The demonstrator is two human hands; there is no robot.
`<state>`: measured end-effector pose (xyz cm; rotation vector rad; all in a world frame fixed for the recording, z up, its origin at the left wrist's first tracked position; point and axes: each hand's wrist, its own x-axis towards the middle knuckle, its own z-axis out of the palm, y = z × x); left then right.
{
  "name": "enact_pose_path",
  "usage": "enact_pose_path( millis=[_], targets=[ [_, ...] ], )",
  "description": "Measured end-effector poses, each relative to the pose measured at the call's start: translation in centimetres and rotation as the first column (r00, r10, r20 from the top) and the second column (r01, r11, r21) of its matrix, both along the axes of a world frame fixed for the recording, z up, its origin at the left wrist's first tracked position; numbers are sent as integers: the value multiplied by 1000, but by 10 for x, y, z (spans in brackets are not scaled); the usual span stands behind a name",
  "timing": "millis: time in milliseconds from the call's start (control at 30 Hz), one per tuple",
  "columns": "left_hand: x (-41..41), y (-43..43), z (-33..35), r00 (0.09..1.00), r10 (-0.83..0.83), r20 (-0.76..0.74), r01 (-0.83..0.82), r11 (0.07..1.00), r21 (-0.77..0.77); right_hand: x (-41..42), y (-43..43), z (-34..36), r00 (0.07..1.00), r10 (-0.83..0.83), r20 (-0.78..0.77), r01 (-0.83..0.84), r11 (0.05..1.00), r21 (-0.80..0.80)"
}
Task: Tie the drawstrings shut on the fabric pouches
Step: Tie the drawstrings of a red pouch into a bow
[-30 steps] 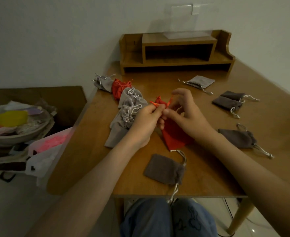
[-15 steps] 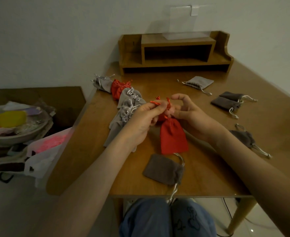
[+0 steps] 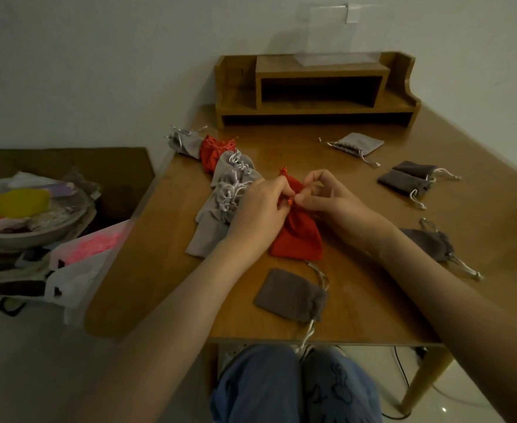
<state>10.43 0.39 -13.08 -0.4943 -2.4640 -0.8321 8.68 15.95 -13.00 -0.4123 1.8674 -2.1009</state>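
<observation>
Red pouch (image 3: 300,236) laid at bench (image 3: 373,315) middle. Its cord (image 3: 290,203) is pinched at neck by left hand (image 3: 260,209) and right hand (image 3: 333,203), now drawn closer and lower. Knot judged nearly cinched. Grey pouch (image 3: 290,296) at front edge is left waiting.

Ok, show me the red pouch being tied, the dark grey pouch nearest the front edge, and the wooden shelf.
red pouch (image 3: 300,236), head view, on its flat lower body.
dark grey pouch (image 3: 287,293), head view, middle of its fabric.
wooden shelf (image 3: 275,65), head view, left part of its top board.

Two red pouches (image 3: 300,236) (image 3: 212,151), five loose grey pouches (image 3: 290,296) (image 3: 431,244) (image 3: 402,184) (image 3: 416,168) (image 3: 358,143)
</observation>
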Motion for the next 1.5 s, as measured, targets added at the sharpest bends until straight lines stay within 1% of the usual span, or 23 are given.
enact_pose_path(
  millis=[67, 133, 200, 267, 333, 467, 567, 700, 767, 833, 933, 1000, 1067, 1167, 1233, 1333, 1367, 1433, 1500],
  targets=[
    [-1, 1, -2, 998, 44, -52, -46, 998, -37, -1, -1, 0, 998, 20, -54, -20, 1000, 4],
    [-1, 2, -2, 988, 65, -141, -76, 994, -77, -2, 1, 2, 995, 34, -89, -34, 999, -4],
    [1, 3, -2, 969, 53, -240, -79, 992, -98, -3, 1, 3, 996, 21, -91, -18, 999, 37],
    [1, 3, -3, 950, 24, -311, -69, 988, -136, -3, 0, 1, 996, 27, -83, -18, 993, 116],
    [0, 2, -5, 945, -18, -328, -43, 983, -176, -1, -1, -1, 995, 53, -89, -35, 982, 185],
    [-4, -2, -7, 943, -45, -330, -7, 988, -155, -2, 1, 2, 996, 31, -80, -13, 975, 220],
    [-6, -2, -10, 947, -72, -312, 38, 993, -112, -2, -1, 3, 998, -15, -67, 30, 972, 231],
    [-3, 1, -9, 958, -108, -265, 108, 994, -17, 1, -5, 8, 995, -100, -5, 100, 990, 97],
    [-2, 2, -8, 974, -104, -201, 118, 991, 58, 1, -6, 8, 987, -160, 3, 159, 984, 74],
    [0, 2, -8, 987, -88, -134, 103, 988, 117, -1, -5, 6, 972, -234, -3, 234, 970, 74],
    [1, -2, -4, 996, -19, -84, 39, 969, 244, -7, 0, 5, 923, -384, -26, 385, 922, 47],
    [1, -4, -1, 998, 42, -52, -23, 947, 322, -7, 4, 7, 895, -443, -59, 447, 889, 99],
    [0, -5, -2, 998, 62, -14, -52, 924, 378, -5, 5, 7, 895, -438, -84, 446, 881, 158],
    [-2, -7, -4, 998, 50, 29, -58, 899, 435, -4, 4, 5, 906, -412, -94, 422, 892, 162],
    [-2, -8, -4, 998, 39, 39, -52, 899, 436, -5, 3, 5, 901, -418, -113, 429, 898, 98],
    [1, -6, -2, 998, -27, 64, -7, 876, 482, -8, 5, 5, 894, -411, -177, 417, 909, -8],
    [2, -5, -1, 997, -43, 63, 7, 875, 484, -8, 6, 6, 896, -393, -208, 398, 917, -18],
    [3, -4, -1, 998, -57, 40, 34, 899, 436, -6, 8, 7, 910, -325, -257, 335, 942, -6],
    [5, -2, 0, 996, -91, 22, 75, 919, 386, -2, 7, 10, 924, -213, -318, 244, 968, 62]
  ],
)
